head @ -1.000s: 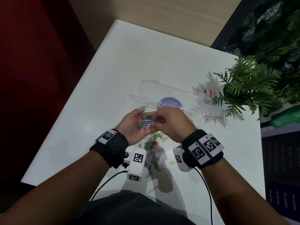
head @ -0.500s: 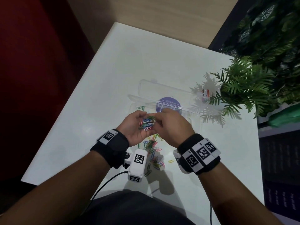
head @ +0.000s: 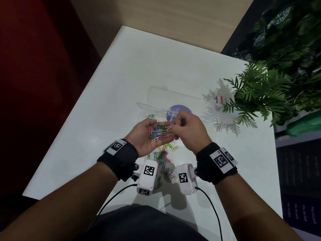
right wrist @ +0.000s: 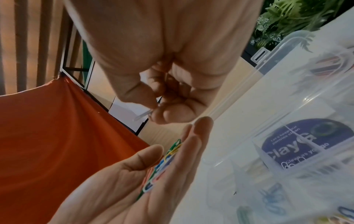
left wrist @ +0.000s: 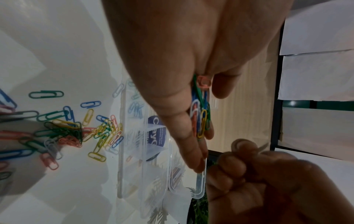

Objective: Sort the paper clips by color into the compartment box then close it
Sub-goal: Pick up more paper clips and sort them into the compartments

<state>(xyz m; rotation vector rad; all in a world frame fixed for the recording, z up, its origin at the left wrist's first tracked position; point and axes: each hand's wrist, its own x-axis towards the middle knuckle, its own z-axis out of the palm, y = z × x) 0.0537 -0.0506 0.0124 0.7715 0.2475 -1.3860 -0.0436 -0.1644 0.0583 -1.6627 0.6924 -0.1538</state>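
My left hand point(head: 144, 141) lies palm up, fingers relaxed, carrying a bunch of mixed-colour paper clips point(head: 159, 132). Just right of it, my right hand point(head: 189, 131) pinches one white paper clip point(head: 169, 129) between thumb and forefinger. The right wrist view shows that white clip point(right wrist: 142, 116) sticking out of the pinch above the left palm's clips point(right wrist: 161, 165). Beyond the hands, the clear compartment box point(head: 156, 89) lies open on the table. Green clips point(head: 150, 116) sit in its left compartment and blue clips point(right wrist: 272, 200) in another. A loose pile of clips point(head: 163, 157) lies on the table under my wrists.
A fern point(head: 260, 94) overhangs the box's right end. A round purple label point(head: 178, 110) shows through the box. The white table point(head: 121, 75) ends in a left edge beside a dark red wall. Wrist cameras and their cables hang near the front edge.
My right hand has drawn back a little from the bunch in my left palm, now with one white clip pinched. The left hand has stayed in place.
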